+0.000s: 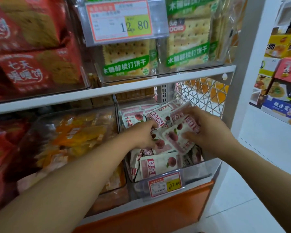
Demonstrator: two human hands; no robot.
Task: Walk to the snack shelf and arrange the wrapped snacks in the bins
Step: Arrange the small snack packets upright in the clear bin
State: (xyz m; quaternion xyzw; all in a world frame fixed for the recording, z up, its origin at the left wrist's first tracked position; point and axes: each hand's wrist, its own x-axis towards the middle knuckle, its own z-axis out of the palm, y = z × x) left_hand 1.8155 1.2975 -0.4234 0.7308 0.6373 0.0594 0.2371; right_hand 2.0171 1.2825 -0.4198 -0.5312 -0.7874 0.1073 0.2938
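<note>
Lowest in the frame, the clear plastic bin (200,170), with a red-and-yellow price tag (165,184) clipped to its front wall, holds the small pink-and-white wrapped snack packets printed with red fruit (158,163). They lie heaped loosely at lower centre-right.

Just above the heap, the right hand (210,132) grips a fanned clutch of these packets, thumb underneath and fingers (191,111) curled over the far edge. The left hand (145,134) comes in from the left with its fingertips down at a red-banded packet. Whether they pinch it, I cannot tell.

The packets look light, thin and pliant, and their glossy film is likely to let them slide over one another. A firm squeeze might crush what is inside. The better hold is probably across the flat faces of a squared-up stack, or at a crimped end seal for a single one.

Behind the bin stands a white wire-mesh panel (200,91). On the shelf above are green-and-cream cracker packs (188,39).
</note>
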